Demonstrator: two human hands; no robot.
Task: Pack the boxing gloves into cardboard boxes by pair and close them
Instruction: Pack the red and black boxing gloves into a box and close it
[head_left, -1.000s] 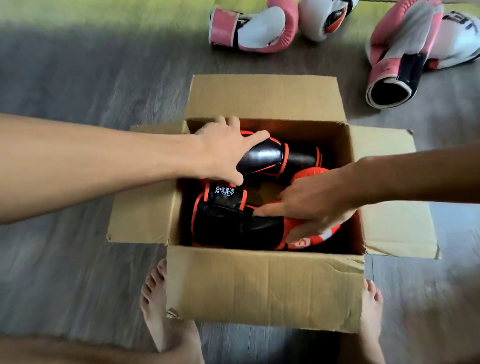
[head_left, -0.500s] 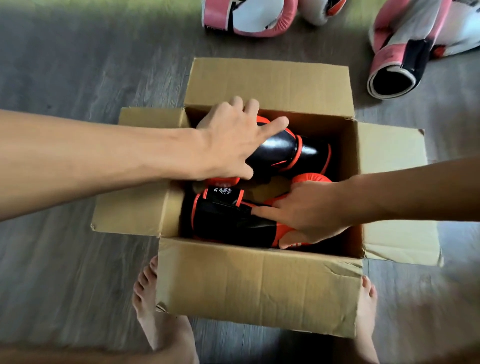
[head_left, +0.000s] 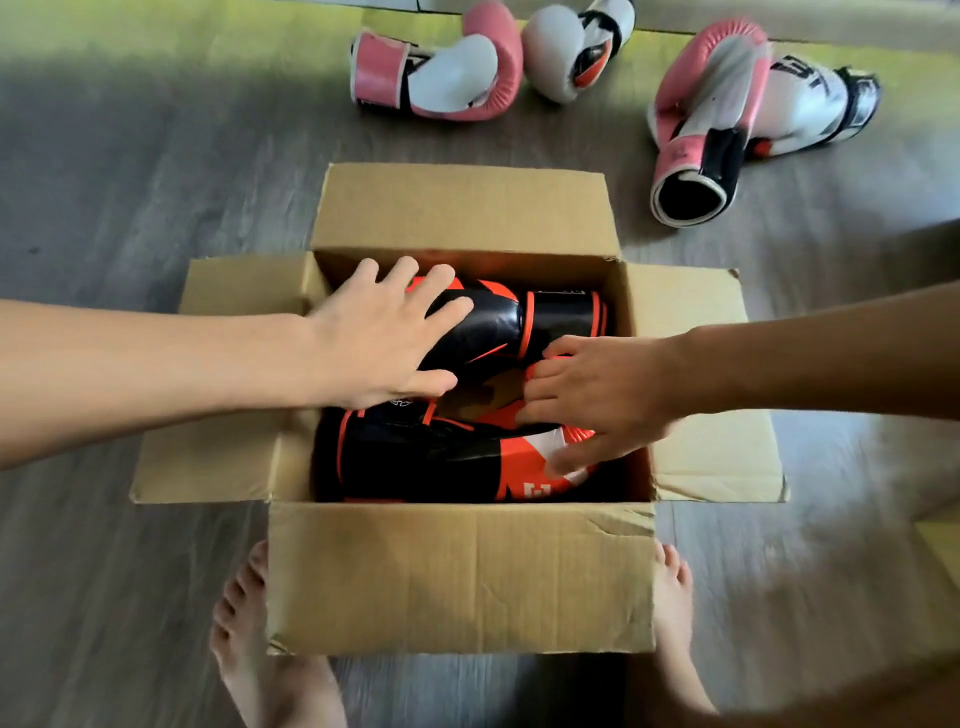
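An open cardboard box (head_left: 457, 571) stands on the floor between my bare feet, all four flaps folded outward. Two black-and-orange boxing gloves lie inside. The far glove (head_left: 498, 327) lies across the back, cuff to the right. My left hand (head_left: 374, 343) rests flat on its padded end, fingers spread. The near glove (head_left: 415, 457) lies along the front wall, cuff to the left. My right hand (head_left: 608, 400) curls over its orange padded end, thumb underneath.
Beyond the box, loose gloves lie on the grey wood floor: a pink-and-white one (head_left: 441, 73), a white one (head_left: 571, 52), another pink one (head_left: 701, 130) and a white one (head_left: 815, 104) behind it. My feet (head_left: 260, 649) flank the box's front.
My left hand has flattened and spread its fingers over the far glove. My right hand stays on the near glove's orange end, which now shows more of its top.
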